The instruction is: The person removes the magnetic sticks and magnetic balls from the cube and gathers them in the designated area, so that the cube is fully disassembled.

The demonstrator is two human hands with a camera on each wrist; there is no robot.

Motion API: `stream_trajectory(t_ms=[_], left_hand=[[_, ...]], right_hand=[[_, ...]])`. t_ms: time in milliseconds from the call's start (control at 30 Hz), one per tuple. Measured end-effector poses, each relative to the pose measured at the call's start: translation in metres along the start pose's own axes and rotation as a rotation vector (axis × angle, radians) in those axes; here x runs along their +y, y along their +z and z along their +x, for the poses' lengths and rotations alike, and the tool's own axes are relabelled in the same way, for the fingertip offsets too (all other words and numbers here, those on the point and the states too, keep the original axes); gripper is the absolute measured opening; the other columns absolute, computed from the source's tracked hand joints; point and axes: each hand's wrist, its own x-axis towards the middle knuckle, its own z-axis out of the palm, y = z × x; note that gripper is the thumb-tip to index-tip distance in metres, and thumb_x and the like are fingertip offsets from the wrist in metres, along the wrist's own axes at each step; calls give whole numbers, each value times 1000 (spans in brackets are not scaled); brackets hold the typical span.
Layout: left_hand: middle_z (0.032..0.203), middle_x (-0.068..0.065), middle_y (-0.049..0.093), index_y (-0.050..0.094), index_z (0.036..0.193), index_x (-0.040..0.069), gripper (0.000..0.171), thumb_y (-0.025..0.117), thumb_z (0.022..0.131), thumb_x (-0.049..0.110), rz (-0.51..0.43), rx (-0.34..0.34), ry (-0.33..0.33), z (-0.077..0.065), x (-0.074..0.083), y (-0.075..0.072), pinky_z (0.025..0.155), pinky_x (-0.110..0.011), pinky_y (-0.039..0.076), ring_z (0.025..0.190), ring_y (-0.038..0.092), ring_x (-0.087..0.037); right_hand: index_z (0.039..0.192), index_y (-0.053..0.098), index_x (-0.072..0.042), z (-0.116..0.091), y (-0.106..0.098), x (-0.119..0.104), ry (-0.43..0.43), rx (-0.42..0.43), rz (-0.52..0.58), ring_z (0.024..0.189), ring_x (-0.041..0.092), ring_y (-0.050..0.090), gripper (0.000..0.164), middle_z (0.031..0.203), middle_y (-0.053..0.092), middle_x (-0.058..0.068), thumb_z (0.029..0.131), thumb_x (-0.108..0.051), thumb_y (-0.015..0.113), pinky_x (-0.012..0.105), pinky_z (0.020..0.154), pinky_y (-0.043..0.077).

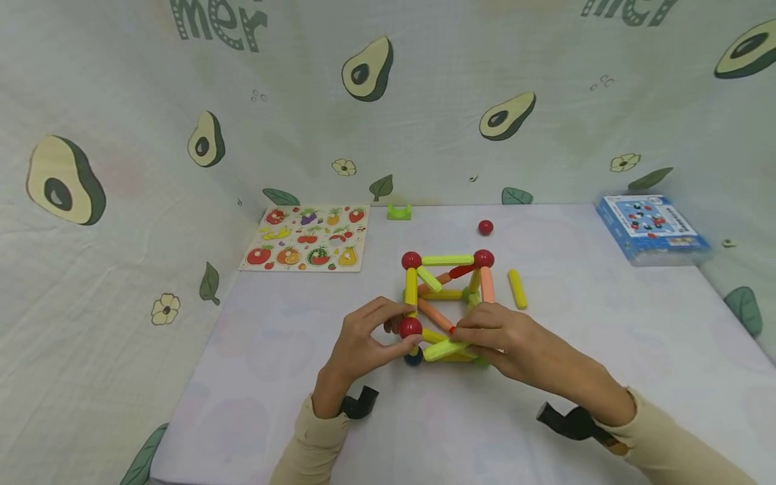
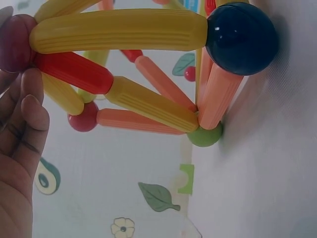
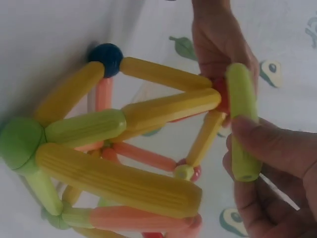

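Observation:
A cube-like frame of coloured rods and balls stands on the table, with a yellow-green rod [image 1: 447,260] along its far top edge. My left hand [image 1: 364,342] holds the red ball [image 1: 410,328] at the near left top corner between thumb and fingers. Under that corner sits a dark blue ball [image 2: 242,38], joined to the red one by a yellow rod [image 2: 121,30]. My right hand [image 1: 526,340] pinches a loose yellow-green rod [image 3: 242,91]. One end of this rod is close to the red ball; whether they touch I cannot tell. A green ball [image 3: 21,144] forms the near right bottom corner.
Right of the frame lies a single yellow rod [image 1: 517,289]. Behind it are a red ball [image 1: 486,228] and a small green bracket-shaped piece [image 1: 399,213]. A fruit picture board [image 1: 306,239] lies at back left, a blue box [image 1: 653,230] at back right.

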Motion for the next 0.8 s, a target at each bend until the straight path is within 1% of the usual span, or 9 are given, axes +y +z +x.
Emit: stream_trajectory(t_ms=[67,133,233,367,433,500,600,633,800], left_hand=[[94,2,64,70,114,10,38,84,82,26,2,1,-6,0,0,0,65,-20,49,77,55,-10],[94,2,64,70,114,10,38,84,81,24,3,1,-9,0,0,0,65,-20,50,77,55,-10],[93,2,63,71,114,10,38,85,81,24,3,4,-10,0,1,-1,65,-20,50,77,55,-10],[92,2,63,71,113,9,38,84,82,25,1,10,-3,0,2,-1,64,-20,49,76,55,-10],[92,2,63,71,113,9,37,84,82,25,1,11,-2,0,2,-1,64,-21,50,77,55,-10],[92,2,63,71,113,9,37,84,82,25,1,10,-4,1,2,-1,64,-21,50,77,55,-10],[92,2,63,71,114,10,38,84,82,24,0,8,-8,1,2,0,64,-21,50,77,55,-10],[92,2,63,71,114,10,38,84,82,24,0,10,-9,1,2,0,64,-21,50,77,55,-11],[92,2,63,71,114,10,37,84,82,25,3,16,-11,0,3,-1,63,-21,49,76,55,-11]], right_hand=[[116,74,-13,-2,-3,-1,26,37,11,102,12,61,33,111,68,-5,99,-36,57,13,89,47],[115,74,-15,-4,-7,-1,57,90,9,102,13,60,37,110,69,-6,100,-41,52,12,85,48],[114,74,-17,-7,-14,0,95,157,-10,101,13,60,37,109,70,-9,99,-44,54,12,80,49],[115,75,-16,-12,-24,3,155,251,-51,99,11,62,39,108,71,-8,96,-47,61,14,88,48],[114,75,-15,-17,-29,7,202,313,-75,99,10,64,34,109,72,-6,91,-40,72,13,91,46],[113,76,-13,-21,-35,11,232,380,-106,95,9,65,33,107,73,-3,83,-23,84,13,88,47],[113,76,-11,-28,-42,17,316,438,-166,89,5,62,49,104,73,-2,68,0,90,10,81,46],[113,76,-11,-30,-43,20,340,446,-191,87,4,61,52,103,73,-1,65,3,90,9,80,46],[113,75,-8,-41,-46,37,430,460,-292,82,9,59,48,100,73,2,68,1,89,7,76,41]])
